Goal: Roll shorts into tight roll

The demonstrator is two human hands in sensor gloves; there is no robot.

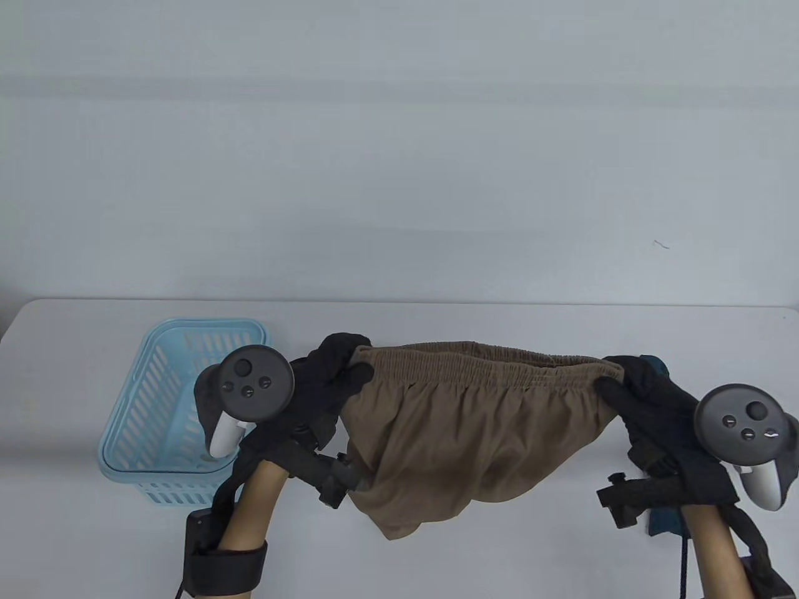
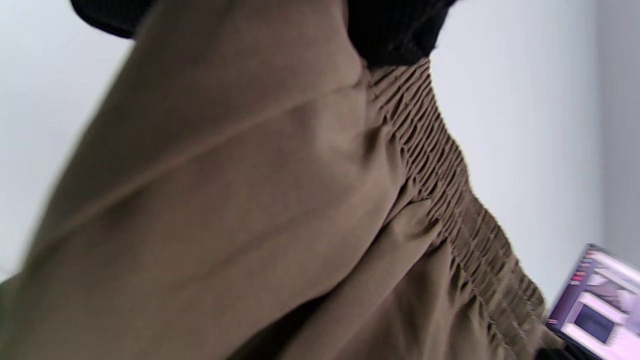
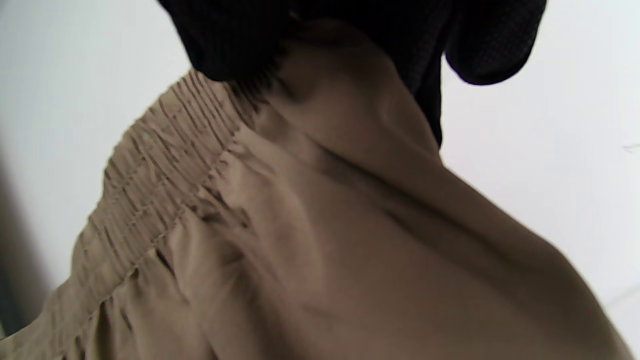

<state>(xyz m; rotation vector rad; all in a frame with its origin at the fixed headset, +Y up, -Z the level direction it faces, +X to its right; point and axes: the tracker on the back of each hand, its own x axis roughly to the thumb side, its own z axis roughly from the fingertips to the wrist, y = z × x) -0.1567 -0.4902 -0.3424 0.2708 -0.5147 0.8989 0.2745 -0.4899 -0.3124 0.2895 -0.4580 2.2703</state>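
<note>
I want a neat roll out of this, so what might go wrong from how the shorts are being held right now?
1. The shorts hang bunched between the left hand and right hand, each gripping one waistband end; laid down so, wrinkles may get rolled in.
2. The blue basket sits close beside the left hand and could get bumped while spreading.

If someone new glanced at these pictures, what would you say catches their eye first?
The brown shorts stand out first, stretched by the elastic waistband between the left hand and the right hand and hanging over the middle of the table. Next comes the light blue basket at the table's left side.
</note>
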